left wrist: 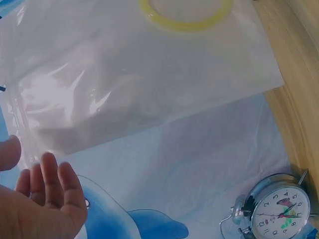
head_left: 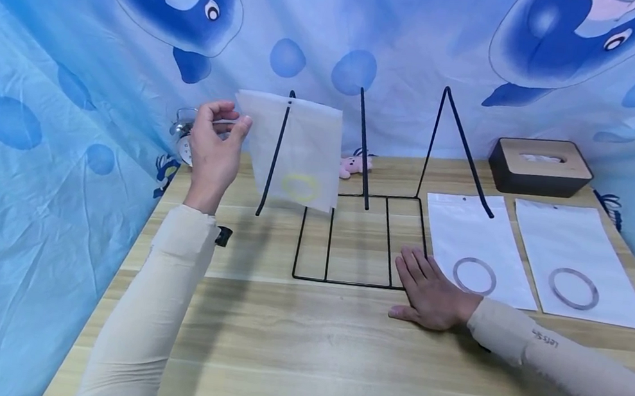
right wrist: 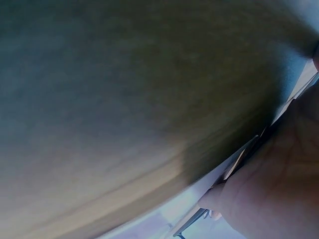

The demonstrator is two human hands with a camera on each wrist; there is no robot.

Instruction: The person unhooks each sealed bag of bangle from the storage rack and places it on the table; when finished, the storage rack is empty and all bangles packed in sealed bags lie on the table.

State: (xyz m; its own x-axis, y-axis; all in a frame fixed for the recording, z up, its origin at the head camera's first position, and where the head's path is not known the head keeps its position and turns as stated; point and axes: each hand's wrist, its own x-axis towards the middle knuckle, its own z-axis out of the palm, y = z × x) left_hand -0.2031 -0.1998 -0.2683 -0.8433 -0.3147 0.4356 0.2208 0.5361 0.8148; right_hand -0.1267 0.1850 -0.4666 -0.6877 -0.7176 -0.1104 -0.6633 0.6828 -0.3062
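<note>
You have a white bag point(head_left: 311, 146) with a yellow ring point(left wrist: 189, 26) showing on it hanging at the left side of the black wire rack point(head_left: 343, 283), held near its top edge by the back end of the left rod point(head_left: 276, 148). Your left hand point(head_left: 218, 149) is just beside the bag's upper left corner, to the left of the rack. Its grip is loosely spread, with a gap between thumb and fingers and nothing visibly pinched; whether a fingertip brushes the bag, you cannot tell. Your right hand point(head_left: 435, 297) lies flat at the rack's front right corner, fingers straight, thumb out, probably steadying the base on the worktop point(head_left: 301, 351).

Right of the rack lie two more bags, the nearer one point(head_left: 481, 241) and the farther one point(head_left: 579, 251), each showing a greyish ring. The rack's middle rod point(head_left: 364, 145) and right rod point(head_left: 469, 151) carry nothing. A pink toy point(head_left: 350, 166) sits behind the rack, an alarm clock point(left wrist: 281, 214) behind and to its left, and a tissue box point(head_left: 536, 185) behind and to its right.

The step in hand looks like settling this first bag on its rod. Your next move likely calls for drawing the left hand clear without tugging the corner, then lifting the bag nearest the rack by its top edge, hole towards a bare rod.
</note>
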